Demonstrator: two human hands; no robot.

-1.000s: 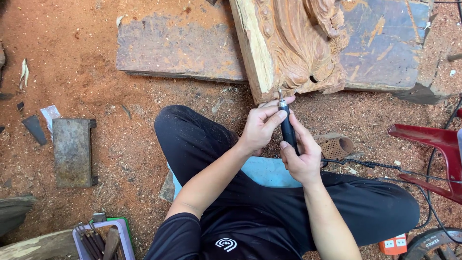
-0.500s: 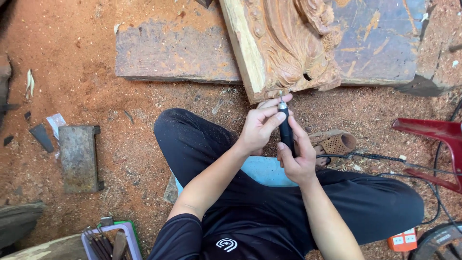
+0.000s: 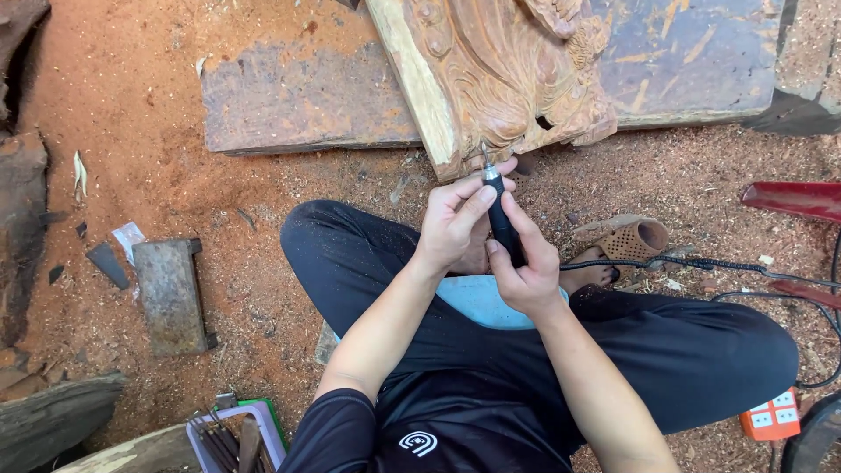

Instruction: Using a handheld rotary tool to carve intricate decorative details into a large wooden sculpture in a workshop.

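A black pen-shaped rotary tool [image 3: 502, 221] with a thin bit points up at the lower edge of a carved wooden panel [image 3: 499, 79]. My right hand [image 3: 524, 267] grips the tool's black body from the right. My left hand [image 3: 457, 219] pinches the tool near its metal collar, fingers wrapped over the top. The bit's tip sits just below the carving, and I cannot tell whether it touches the wood. I sit cross-legged in black trousers on sawdust-covered ground, with the tool's cable [image 3: 701, 263] running off to the right.
A flat dark slab [image 3: 307, 101] lies left of the carving. A small metal block [image 3: 171, 293] sits at left. A tray of chisels [image 3: 232, 438] is at bottom left. A sandal [image 3: 631, 236], red frame [image 3: 793, 200] and orange power strip [image 3: 771, 416] lie at right.
The view has shifted slightly, so the carving sits higher and nearer the centre. Both hands kept hold of the tool, its bit still close to the panel's lower edge.
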